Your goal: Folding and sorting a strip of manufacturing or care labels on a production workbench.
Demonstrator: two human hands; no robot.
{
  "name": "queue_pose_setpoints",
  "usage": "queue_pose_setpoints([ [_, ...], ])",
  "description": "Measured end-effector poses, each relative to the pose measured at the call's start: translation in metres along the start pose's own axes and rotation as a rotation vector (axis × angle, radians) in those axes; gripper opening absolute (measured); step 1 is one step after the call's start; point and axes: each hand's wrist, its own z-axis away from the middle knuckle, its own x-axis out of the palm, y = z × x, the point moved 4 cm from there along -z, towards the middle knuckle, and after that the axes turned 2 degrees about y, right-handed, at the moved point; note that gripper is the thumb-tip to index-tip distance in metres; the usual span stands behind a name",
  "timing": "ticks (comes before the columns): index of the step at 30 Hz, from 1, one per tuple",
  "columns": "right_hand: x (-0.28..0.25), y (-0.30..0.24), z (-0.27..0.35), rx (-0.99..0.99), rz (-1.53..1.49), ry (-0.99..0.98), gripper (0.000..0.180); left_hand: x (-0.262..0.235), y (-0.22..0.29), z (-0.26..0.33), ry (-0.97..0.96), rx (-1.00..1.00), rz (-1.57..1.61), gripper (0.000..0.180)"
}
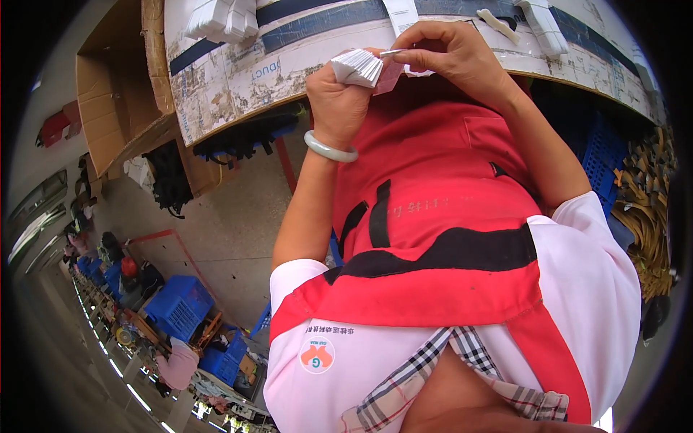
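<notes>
My left hand (339,107), with a pale bangle on the wrist, is closed around a fanned stack of white folded paper slips (358,68). Just to its right, my right hand (451,59) pinches a thin, whitish, edge-on piece (392,52) between thumb and forefinger; its exact kind is too small to tell. Between the hands hangs a pinkish see-through sheet (390,76), partly hidden by the fingers. Both hands are held over the near edge of the worktable (216,94). A white printed strip (401,13) lies on the table beyond my right hand.
Bundles of white slips (224,20) lie at the table's far left, with another bundle (545,29) at the right, near a small cream-coloured piece (498,26). An open cardboard box (119,94) stands left of the table. Blue crates (179,307) stand on the floor behind.
</notes>
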Motion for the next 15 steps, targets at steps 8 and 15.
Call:
queue_pose_setpoints([
  [8, 0.002, 0.009, -0.001, 0.037, -0.035, -0.04, 0.015, -0.002, 0.0, 0.002, -0.027, 0.072, -0.074, 0.015],
  [15, 0.002, 0.005, 0.001, 0.064, -0.061, -0.008, 0.015, -0.003, -0.009, 0.006, -0.041, -0.017, -0.032, 0.012],
])
